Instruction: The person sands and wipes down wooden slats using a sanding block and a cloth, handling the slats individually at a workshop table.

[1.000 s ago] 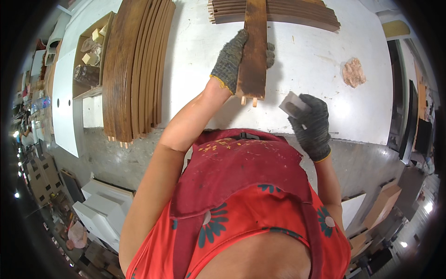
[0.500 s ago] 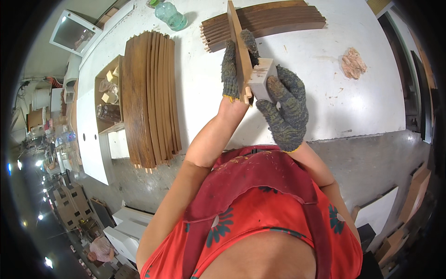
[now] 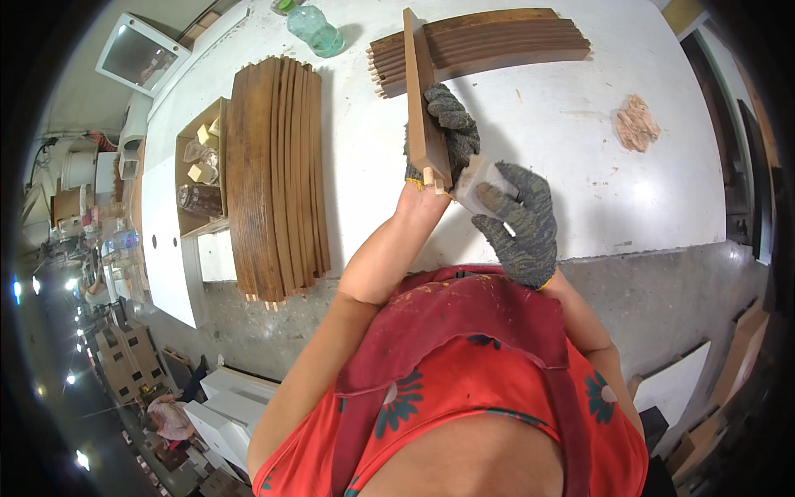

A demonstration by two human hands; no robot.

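Since the brown board (image 3: 420, 108) has turned from broad face up to edge-up above the counter (image 3: 356, 166), a narrow side now lies accessible. Left hand (image 3: 455, 124): fingers wrapped around the board. Right hand (image 3: 525, 225): fingers gripping the pale block (image 3: 477, 182), shifted nearer the person, beside the pegged end; contact unclear.

Smooth wooden board (image 3: 419, 108), rough knit gloves (image 3: 532, 222)

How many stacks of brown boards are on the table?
2: a left stack beside the open box, and a far stack partly hidden by the held board.
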